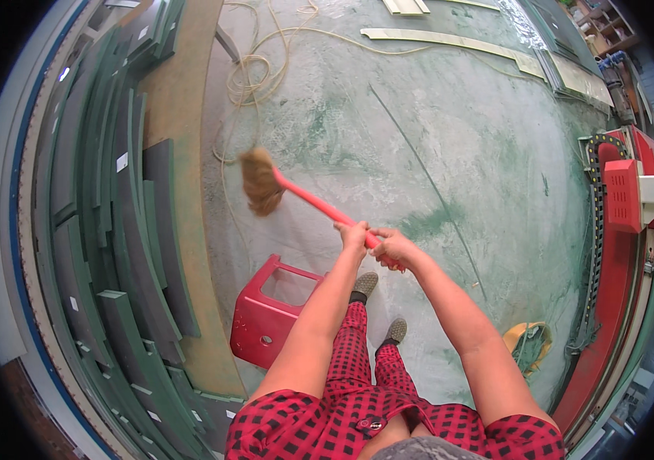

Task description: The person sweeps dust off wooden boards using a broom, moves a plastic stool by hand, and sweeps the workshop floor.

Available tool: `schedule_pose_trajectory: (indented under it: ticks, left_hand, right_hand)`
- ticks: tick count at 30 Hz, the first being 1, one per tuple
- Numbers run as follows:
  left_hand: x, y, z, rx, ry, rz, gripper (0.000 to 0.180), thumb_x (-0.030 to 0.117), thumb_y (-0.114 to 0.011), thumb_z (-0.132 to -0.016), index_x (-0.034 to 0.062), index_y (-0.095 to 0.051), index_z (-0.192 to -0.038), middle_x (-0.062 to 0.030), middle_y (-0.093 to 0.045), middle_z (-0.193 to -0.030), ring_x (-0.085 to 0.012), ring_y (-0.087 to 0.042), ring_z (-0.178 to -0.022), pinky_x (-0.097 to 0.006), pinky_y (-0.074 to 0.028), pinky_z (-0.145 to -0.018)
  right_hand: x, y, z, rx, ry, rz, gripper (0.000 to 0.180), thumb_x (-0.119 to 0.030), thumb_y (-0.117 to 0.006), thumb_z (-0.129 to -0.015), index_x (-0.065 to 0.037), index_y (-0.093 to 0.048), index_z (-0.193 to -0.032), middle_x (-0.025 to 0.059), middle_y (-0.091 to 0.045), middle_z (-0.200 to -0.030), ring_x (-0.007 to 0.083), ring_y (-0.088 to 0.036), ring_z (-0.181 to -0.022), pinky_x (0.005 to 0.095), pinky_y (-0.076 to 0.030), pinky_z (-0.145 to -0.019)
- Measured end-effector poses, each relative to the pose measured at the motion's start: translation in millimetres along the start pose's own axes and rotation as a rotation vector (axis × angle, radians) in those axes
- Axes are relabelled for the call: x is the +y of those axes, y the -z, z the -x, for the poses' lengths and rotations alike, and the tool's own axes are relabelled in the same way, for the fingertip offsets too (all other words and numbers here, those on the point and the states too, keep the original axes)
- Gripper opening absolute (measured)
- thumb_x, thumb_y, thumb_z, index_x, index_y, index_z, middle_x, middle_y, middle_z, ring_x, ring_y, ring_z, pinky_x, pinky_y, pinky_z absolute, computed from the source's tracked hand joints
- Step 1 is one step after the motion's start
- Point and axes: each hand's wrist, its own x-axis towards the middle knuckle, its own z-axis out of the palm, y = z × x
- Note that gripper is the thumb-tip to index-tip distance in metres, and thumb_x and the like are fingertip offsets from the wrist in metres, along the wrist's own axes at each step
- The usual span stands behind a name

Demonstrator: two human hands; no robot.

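Observation:
A broom with a pink-red handle (pixel 315 201) slants across the middle of the view. Its tan bristle head (pixel 261 184) is at the upper left end, over the dusty floor near a pale hose, and looks slightly blurred. My left hand (pixel 354 237) is wrapped round the handle. Just right of it, my right hand (pixel 394 249) grips the handle close to its end. A red plastic stool (pixel 259 341) lies on its side left of my legs, beneath my left forearm. Whether the bristles touch the floor I cannot tell.
Stacked dark green boards (pixel 131 192) line the left beside a brown panel (pixel 193 192). A pale hose (pixel 254 77) coils on the floor ahead. Long pale strips (pixel 450 40) lie at the far side. A red machine (pixel 611 307) and a yellow-rimmed container (pixel 539 345) stand on the right.

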Motion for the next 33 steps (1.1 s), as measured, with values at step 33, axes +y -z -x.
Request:
schedule_pose_trajectory:
  ticks: [33]
  left_hand:
    - [99, 13, 59, -0.447, -0.496, -0.71, 0.076, 0.003, -0.056, -0.061, -0.0028, -0.024, -0.13, -0.0111, -0.052, -0.089, -0.0151, -0.051, -0.068, -0.027, -0.046, -0.057]
  right_hand:
    - [24, -70, 35, 0.214, 0.463, -0.386, 0.063, 0.0, -0.057, -0.068, -0.005, -0.034, -0.126, 0.005, -0.052, -0.068, 0.011, -0.049, -0.044, 0.0266, -0.038, -0.038]
